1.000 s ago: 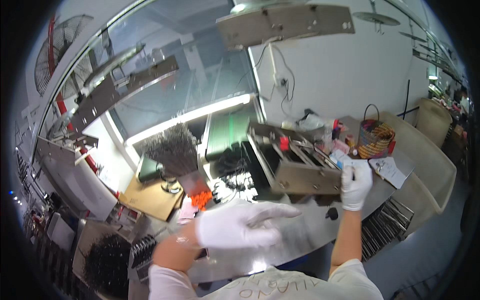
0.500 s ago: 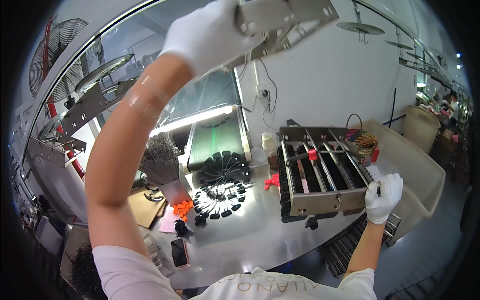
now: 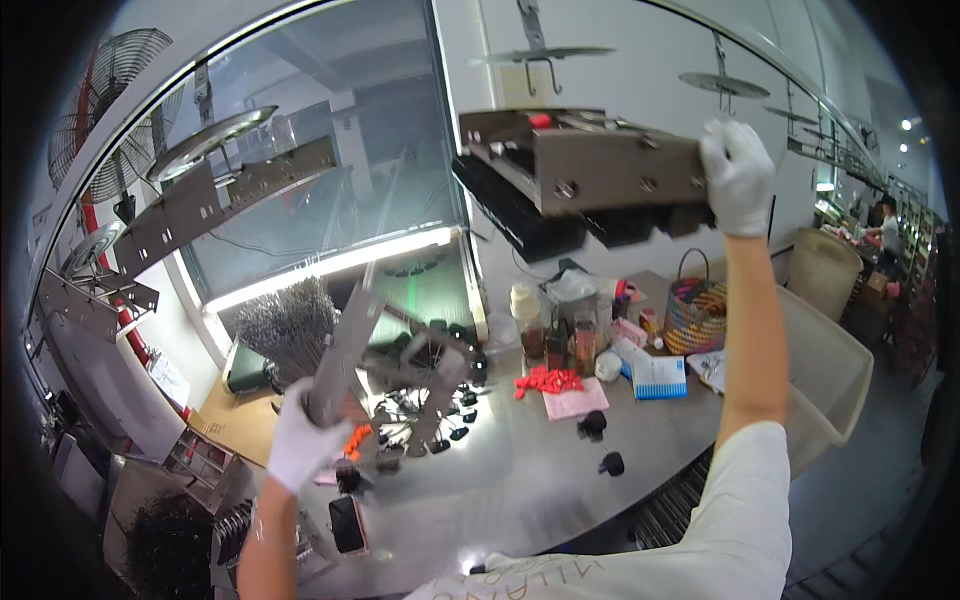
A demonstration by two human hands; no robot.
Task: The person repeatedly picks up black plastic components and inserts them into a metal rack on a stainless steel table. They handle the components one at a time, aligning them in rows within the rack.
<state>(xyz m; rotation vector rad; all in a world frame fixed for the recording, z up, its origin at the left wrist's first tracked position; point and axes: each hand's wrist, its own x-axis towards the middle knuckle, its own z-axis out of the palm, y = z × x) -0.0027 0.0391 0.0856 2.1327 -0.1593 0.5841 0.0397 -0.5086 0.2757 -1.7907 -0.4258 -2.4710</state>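
Note:
My right hand [image 3: 738, 172], in a white glove, is raised at the upper right and closed on the end of a metal rack [image 3: 620, 165]. Black pieces line this rack's underside, and a red piece shows on its top. It is held above the table, below a round disc with hooks [image 3: 540, 57]. Low on the left, my gloved left hand [image 3: 303, 440] grips a second metal rack [image 3: 347, 352], blurred by motion, which looks bare. That rack is over the table and partly hides a ring of black-headed pieces [image 3: 462, 418].
A steel table [image 3: 500, 500] carries a phone [image 3: 347, 525], red pieces [image 3: 548, 381], orange pieces [image 3: 357, 440], bottles [image 3: 527, 318] and a woven basket [image 3: 697, 315]. A bundle of thin rods [image 3: 287, 325] stands left. More racks [image 3: 165, 235] hang from an overhead rail.
My right hand has lifted the black-lined rack off the table, up toward the hanging hooks. My left hand has brought the other rack down from overhead to the table's left side.

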